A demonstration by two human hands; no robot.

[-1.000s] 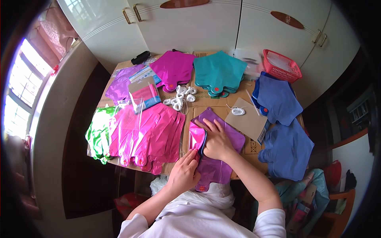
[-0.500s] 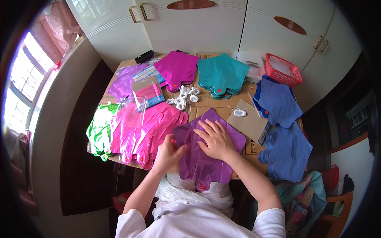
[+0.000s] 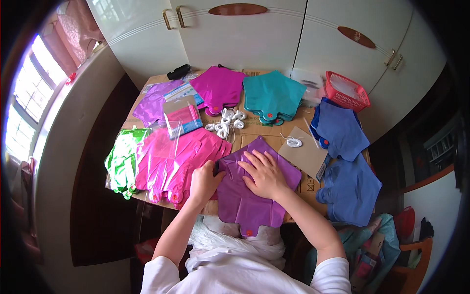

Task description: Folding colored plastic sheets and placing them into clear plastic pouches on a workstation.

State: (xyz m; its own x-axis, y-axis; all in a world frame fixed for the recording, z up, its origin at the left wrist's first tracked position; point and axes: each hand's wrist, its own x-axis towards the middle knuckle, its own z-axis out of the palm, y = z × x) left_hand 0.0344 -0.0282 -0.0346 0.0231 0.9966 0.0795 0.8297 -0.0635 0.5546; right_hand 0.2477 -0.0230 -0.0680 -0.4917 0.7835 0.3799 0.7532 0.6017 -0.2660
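Observation:
A flat purple star-shaped foil balloon [image 3: 250, 208] lies in front of me, its near points hanging past the table's front edge over my lap. My right hand [image 3: 266, 176] rests on its middle with fingers stretched out. At its left point my left hand [image 3: 203, 183] is closed in a pinch on the balloon's edge; the fingertips are partly hidden. Left of that hand lies a pile of shiny pink foil balloons [image 3: 181, 154]. A brown-grey card [image 3: 306, 156] with a small coil of white ribbon [image 3: 293, 142] on it is just beyond my right hand.
Cardboard [image 3: 254, 128] covers the table. Around it lie green [image 3: 122, 159], magenta [image 3: 218, 88], teal [image 3: 274, 95] and blue [image 3: 355, 191] foil balloons, several white ribbon coils [image 3: 226, 122] and a plastic-wrapped pack [image 3: 183, 118]. A red basket [image 3: 346, 93] stands far right, before white cabinets [image 3: 245, 41].
My left hand has closed more tightly on the purple balloon's left edge. The balloon looks smoother, with less glare. My right hand stays spread on it, and the view has shifted slightly.

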